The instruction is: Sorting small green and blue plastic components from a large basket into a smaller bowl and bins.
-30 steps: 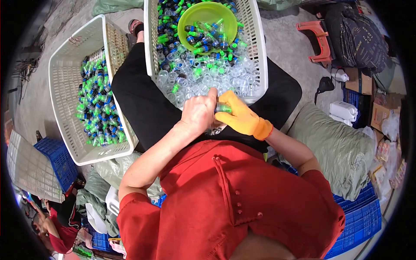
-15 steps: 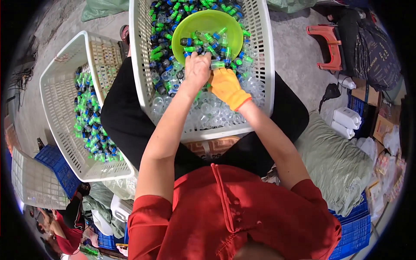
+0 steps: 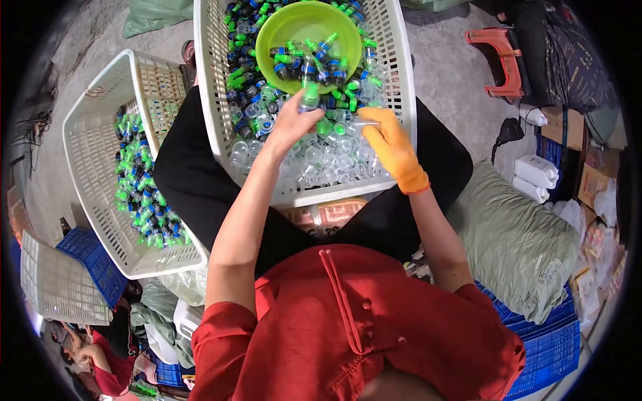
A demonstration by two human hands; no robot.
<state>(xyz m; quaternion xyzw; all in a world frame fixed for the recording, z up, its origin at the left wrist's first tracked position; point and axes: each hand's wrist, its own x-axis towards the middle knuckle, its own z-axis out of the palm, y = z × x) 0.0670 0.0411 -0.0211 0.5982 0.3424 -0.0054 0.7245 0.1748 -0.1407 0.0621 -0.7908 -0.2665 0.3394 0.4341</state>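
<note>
1. Gripping a small clear piece with a green end, the bare left hand sits just above the frame's centre, its thumb and fingers closed around the piece.
2. To its right, the right hand, in an orange glove, has a clear tube between thumb and finger; the two hands are apart.
3. Both hands are over a white slatted basket at upper centre, with loose clear pieces in its near part and green, blue and black ones farther up.
4. A lime-green bowl rests on that pile at top centre, holding similar small pieces.
5. At left stands a second white basket, partly filled with green-and-blue pieces.
6. Toward the upper right is a red stool; below it, at right, lies a grey-green sack.
7. Another person, in red, appears at lower left.
</note>
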